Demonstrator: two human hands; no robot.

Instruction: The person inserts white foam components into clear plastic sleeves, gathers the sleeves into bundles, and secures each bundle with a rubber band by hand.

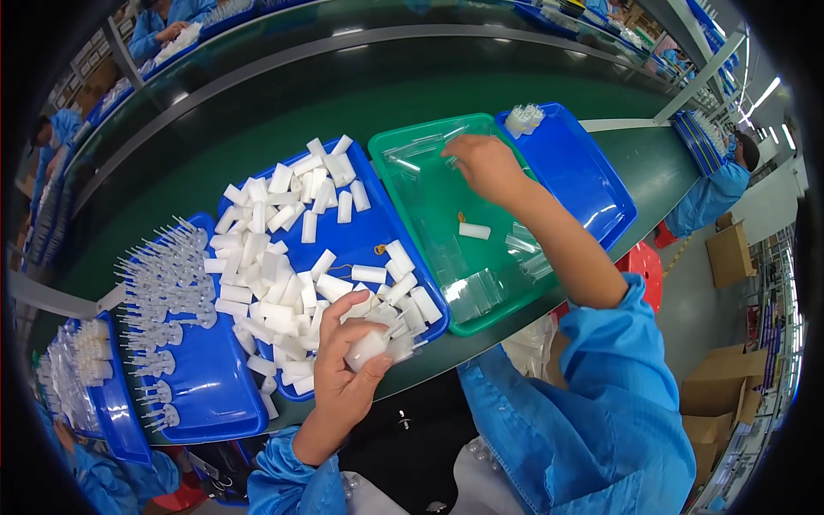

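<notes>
My left hand [343, 373] is closed around a white cylinder [367, 348], with some clear plastic parts [400, 342] showing beside it. It hovers over the near edge of a blue tray [390, 225] heaped with white cylinders [283, 292]. My right hand [487, 168] reaches across a green tray [410, 199], its fingertips pinched on what looks like a clear plastic piece [452, 162]. More clear pieces [416, 157] lie along the tray's far edge, and others [474, 294] rest at its near end. One white cylinder [474, 231] lies in the green tray beside an orange-brown loop [461, 217].
On the right, a blue tray [573, 176] has a white cluster of parts [524, 119] in its far corner. Leftward, another blue tray [225, 378] carries rows of clear stemmed pieces [167, 279]. A green conveyor belt [300, 103] runs behind. Co-workers sit around the line.
</notes>
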